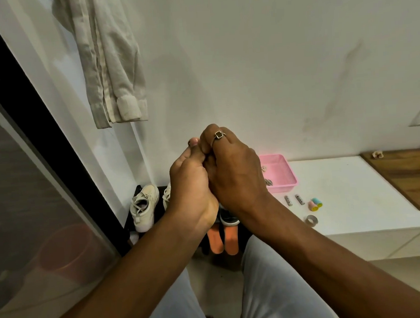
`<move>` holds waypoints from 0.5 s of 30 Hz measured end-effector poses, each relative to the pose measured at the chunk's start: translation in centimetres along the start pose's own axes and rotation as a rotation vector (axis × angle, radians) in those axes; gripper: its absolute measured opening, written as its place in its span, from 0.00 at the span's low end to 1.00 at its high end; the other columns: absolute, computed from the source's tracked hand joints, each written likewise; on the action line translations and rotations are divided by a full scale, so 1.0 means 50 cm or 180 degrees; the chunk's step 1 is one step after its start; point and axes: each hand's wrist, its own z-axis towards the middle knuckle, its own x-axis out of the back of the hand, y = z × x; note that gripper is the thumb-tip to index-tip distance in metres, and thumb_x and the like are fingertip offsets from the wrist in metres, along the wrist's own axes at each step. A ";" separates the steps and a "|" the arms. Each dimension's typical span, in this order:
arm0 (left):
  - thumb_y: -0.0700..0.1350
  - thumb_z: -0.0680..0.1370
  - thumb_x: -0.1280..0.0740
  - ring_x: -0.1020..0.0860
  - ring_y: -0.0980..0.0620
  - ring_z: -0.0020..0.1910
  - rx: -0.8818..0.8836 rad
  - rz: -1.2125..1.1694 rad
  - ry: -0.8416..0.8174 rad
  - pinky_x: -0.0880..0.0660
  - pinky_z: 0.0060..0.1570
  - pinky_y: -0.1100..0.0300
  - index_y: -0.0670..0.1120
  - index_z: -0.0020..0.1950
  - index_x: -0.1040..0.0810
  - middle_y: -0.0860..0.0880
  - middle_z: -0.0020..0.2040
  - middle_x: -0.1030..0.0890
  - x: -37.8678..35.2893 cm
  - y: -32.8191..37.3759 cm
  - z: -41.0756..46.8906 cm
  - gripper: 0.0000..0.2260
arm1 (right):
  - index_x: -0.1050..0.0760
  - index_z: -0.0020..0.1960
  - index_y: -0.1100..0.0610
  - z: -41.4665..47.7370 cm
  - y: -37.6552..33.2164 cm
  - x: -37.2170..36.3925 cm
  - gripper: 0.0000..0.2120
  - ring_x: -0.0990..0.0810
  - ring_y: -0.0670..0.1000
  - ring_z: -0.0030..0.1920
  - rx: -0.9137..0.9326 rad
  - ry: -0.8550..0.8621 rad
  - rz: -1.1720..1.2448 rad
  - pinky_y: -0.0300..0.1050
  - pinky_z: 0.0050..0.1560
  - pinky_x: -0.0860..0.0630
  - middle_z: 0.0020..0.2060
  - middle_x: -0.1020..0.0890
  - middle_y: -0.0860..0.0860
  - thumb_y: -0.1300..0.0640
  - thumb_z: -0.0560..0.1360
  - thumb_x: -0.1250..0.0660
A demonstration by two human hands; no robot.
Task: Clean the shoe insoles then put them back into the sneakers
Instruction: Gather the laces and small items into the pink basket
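Note:
My left hand [188, 184] and my right hand [234, 169] are pressed together in mid-air at the centre of the view. The right hand's ringed fingers curl over the left hand's fingers, which point upward. Nothing shows between the palms. Below them two orange insoles [222, 240] lie side by side on a dark low rack [128, 227]. One cream sneaker [144, 207] stands on the rack at the left, and its pair [166, 194] is mostly hidden behind my left wrist. A dark sneaker with a white sole [228, 219] peeks out under my right wrist.
A white ledge [353, 194] at the right carries a pink tray [280, 171], two small grey bars [294, 200], coloured rollers [315, 204] and a tape roll [311, 220]. A wooden board [409, 176] lies further right. A pale shirt [110, 66] hangs on the wall.

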 end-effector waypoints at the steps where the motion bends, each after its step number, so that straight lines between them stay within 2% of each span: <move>1: 0.43 0.84 0.40 0.20 0.50 0.45 -0.0013 0.0043 0.0051 0.20 0.52 0.58 0.41 0.50 0.26 0.44 0.44 0.23 0.001 -0.002 0.003 0.08 | 0.33 0.41 0.52 0.000 0.002 -0.001 0.06 0.30 0.50 0.29 -0.0152 -0.0068 0.0120 0.45 0.27 0.33 0.35 0.27 0.47 0.56 0.77 0.41; 2: 0.44 0.85 0.41 0.20 0.51 0.43 -0.0033 0.0045 0.0113 0.20 0.50 0.58 0.41 0.46 0.26 0.45 0.42 0.22 0.003 -0.001 0.008 0.11 | 0.34 0.40 0.51 0.002 0.005 -0.002 0.10 0.28 0.46 0.31 -0.0360 -0.0128 0.0296 0.45 0.29 0.30 0.34 0.27 0.43 0.58 0.77 0.36; 3: 0.45 0.86 0.42 0.19 0.52 0.43 -0.0036 -0.0042 0.0162 0.19 0.49 0.58 0.42 0.45 0.25 0.46 0.44 0.20 0.005 0.002 0.013 0.13 | 0.32 0.39 0.51 0.004 0.010 0.000 0.12 0.26 0.43 0.32 -0.0589 -0.0208 0.0553 0.40 0.32 0.29 0.32 0.27 0.41 0.60 0.76 0.31; 5: 0.47 0.86 0.42 0.17 0.50 0.49 -0.0055 -0.0288 0.0246 0.18 0.49 0.55 0.42 0.51 0.23 0.42 0.57 0.16 0.011 0.015 0.026 0.11 | 0.24 0.40 0.54 0.009 0.016 0.011 0.09 0.24 0.38 0.33 -0.0934 -0.0548 0.1158 0.30 0.36 0.30 0.31 0.24 0.38 0.59 0.74 0.25; 7: 0.47 0.87 0.44 0.17 0.48 0.57 -0.0115 -0.0346 0.0259 0.19 0.57 0.52 0.43 0.55 0.24 0.41 0.63 0.19 0.016 0.036 0.040 0.12 | 0.17 0.47 0.55 0.015 0.014 0.021 0.05 0.21 0.40 0.36 -0.0945 -0.0855 0.1375 0.32 0.39 0.26 0.36 0.20 0.41 0.58 0.73 0.23; 10: 0.47 0.87 0.46 0.19 0.46 0.63 -0.0209 -0.0366 0.0184 0.26 0.69 0.46 0.43 0.56 0.26 0.41 0.66 0.20 0.020 0.056 0.049 0.13 | 0.15 0.54 0.53 0.022 0.014 0.024 0.08 0.18 0.43 0.44 -0.0863 -0.1032 0.1409 0.36 0.47 0.21 0.45 0.17 0.44 0.60 0.76 0.27; 12: 0.47 0.87 0.46 0.19 0.47 0.63 -0.0239 -0.0323 0.0157 0.26 0.68 0.46 0.43 0.55 0.26 0.40 0.66 0.20 0.020 0.058 0.046 0.13 | 0.14 0.53 0.52 0.027 0.014 0.027 0.07 0.18 0.43 0.44 -0.0848 -0.1011 0.1356 0.37 0.47 0.20 0.45 0.17 0.44 0.60 0.75 0.26; 15: 0.48 0.87 0.46 0.19 0.46 0.63 -0.0289 -0.0293 0.0131 0.21 0.61 0.47 0.43 0.56 0.26 0.40 0.66 0.20 0.020 0.053 0.042 0.13 | 0.18 0.50 0.51 0.029 0.015 0.030 0.08 0.18 0.45 0.39 -0.0923 -0.0996 0.1339 0.37 0.42 0.22 0.41 0.18 0.44 0.60 0.73 0.23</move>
